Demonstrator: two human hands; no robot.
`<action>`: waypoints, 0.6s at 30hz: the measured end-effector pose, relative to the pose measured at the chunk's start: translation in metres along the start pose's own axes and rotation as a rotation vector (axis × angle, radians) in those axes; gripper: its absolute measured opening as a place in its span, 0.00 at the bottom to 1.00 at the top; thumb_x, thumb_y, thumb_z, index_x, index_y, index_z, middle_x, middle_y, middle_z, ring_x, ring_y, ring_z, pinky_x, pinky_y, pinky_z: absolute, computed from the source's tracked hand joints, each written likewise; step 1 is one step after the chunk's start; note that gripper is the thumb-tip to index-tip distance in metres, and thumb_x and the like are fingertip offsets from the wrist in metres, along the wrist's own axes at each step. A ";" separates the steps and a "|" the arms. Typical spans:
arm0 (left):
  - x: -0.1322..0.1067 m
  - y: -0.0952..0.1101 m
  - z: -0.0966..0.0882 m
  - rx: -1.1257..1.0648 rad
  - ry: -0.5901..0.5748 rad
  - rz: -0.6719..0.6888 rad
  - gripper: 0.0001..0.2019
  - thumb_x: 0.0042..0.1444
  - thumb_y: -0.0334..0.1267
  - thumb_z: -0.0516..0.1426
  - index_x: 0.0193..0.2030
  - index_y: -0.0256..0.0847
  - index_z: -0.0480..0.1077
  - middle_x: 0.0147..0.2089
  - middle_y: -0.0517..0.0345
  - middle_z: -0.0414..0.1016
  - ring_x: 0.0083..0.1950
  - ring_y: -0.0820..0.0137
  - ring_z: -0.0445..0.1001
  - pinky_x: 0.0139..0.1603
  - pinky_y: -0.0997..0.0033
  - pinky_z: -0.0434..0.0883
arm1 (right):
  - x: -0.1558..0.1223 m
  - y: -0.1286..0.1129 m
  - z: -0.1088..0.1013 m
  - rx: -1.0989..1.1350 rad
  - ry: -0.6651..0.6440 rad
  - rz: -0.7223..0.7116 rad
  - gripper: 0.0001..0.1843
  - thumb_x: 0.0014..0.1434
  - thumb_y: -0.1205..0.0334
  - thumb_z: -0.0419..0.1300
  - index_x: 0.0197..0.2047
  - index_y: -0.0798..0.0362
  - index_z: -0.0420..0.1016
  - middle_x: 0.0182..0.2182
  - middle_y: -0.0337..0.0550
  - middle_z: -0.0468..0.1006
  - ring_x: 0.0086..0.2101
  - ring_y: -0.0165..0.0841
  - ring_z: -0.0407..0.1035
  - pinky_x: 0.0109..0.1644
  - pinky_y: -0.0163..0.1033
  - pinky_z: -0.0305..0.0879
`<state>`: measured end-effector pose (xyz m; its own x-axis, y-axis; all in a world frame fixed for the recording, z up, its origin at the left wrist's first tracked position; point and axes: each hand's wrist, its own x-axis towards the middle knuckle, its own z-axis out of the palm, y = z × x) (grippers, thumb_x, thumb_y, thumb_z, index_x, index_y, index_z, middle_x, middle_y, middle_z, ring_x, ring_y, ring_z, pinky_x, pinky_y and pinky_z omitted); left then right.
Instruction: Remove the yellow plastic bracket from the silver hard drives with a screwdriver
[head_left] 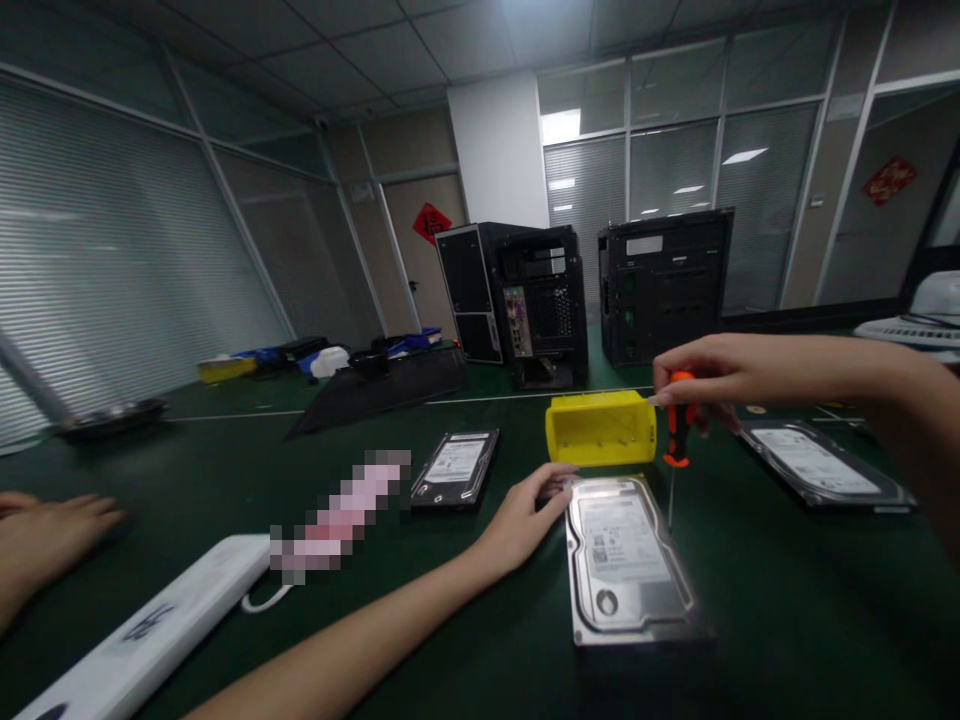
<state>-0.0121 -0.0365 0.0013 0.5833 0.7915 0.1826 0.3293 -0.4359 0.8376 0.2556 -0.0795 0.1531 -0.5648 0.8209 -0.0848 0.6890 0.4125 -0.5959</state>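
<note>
Beside the nearest hard drive's point(622, 555) right edge, the right hand point(701, 380) gripped a screwdriver point(678, 430), blade pointing down. The left hand point(529, 510) touched the far left corner, seemingly steadying it flat on the green table point(495, 660); whether those fingers pinched, I couldn't tell. Just behind, a yellow bin point(600, 403) stood within easy reach.

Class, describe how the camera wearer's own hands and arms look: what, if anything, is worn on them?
The left hand and right hand are bare, with no gloves and no rings to be seen. The left forearm and right forearm show no sleeve, watch or bracelet. The nails are too small to judge.
</note>
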 end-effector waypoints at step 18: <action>0.000 0.003 -0.001 0.006 -0.001 -0.029 0.16 0.59 0.43 0.49 0.53 0.44 0.62 0.51 0.56 0.69 0.52 0.66 0.67 0.54 0.64 0.63 | 0.002 -0.003 -0.002 -0.148 0.036 0.004 0.17 0.55 0.49 0.52 0.36 0.53 0.73 0.30 0.41 0.76 0.28 0.31 0.69 0.29 0.36 0.64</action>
<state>-0.0119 -0.0373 0.0042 0.5740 0.8035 0.1579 0.3507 -0.4154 0.8393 0.2531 -0.0786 0.1561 -0.5468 0.8353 -0.0567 0.7523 0.4605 -0.4713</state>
